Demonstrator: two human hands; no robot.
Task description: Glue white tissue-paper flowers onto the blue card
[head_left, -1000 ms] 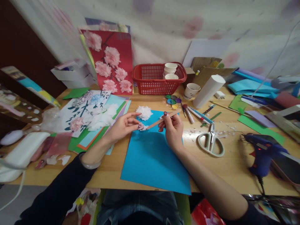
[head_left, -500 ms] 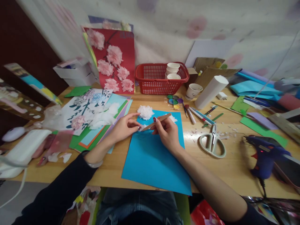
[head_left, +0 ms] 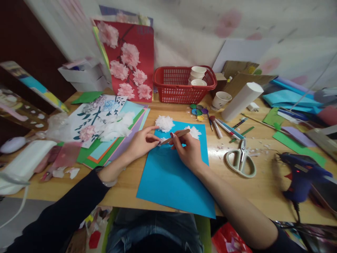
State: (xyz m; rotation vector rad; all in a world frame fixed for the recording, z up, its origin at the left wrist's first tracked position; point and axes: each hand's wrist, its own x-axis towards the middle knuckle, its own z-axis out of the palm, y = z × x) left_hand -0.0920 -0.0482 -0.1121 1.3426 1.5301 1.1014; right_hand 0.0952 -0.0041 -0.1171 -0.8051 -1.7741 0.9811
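My right hand [head_left: 187, 148] grips a flat wooden craft stick [head_left: 182, 133] like a pen, over the upper part of a blue sheet of paper [head_left: 171, 175]. The stick's lower end meets a small white paper piece [head_left: 163, 141], partly hidden by the fingers. My left hand [head_left: 143, 143] holds that piece at the sheet's left edge between thumb and a finger, its index finger raised. On the sheet's top left corner sits a ruffled white paper flower [head_left: 164, 123]. Another white flower [head_left: 193, 132] lies behind my right hand, partly covered by it.
Grey-handled scissors [head_left: 240, 160] and a blue glue gun [head_left: 300, 175] with a red light lie to the right. Brushes [head_left: 216, 128], paint pots [head_left: 196, 111] and a red basket [head_left: 184, 95] with paper cups stand behind. Coloured papers [head_left: 126, 140] are stacked at left.
The right hand and stick have shifted slightly, and more of the second white flower shows behind them. The view has tilted a little. The left hand keeps its place at the sheet's edge.
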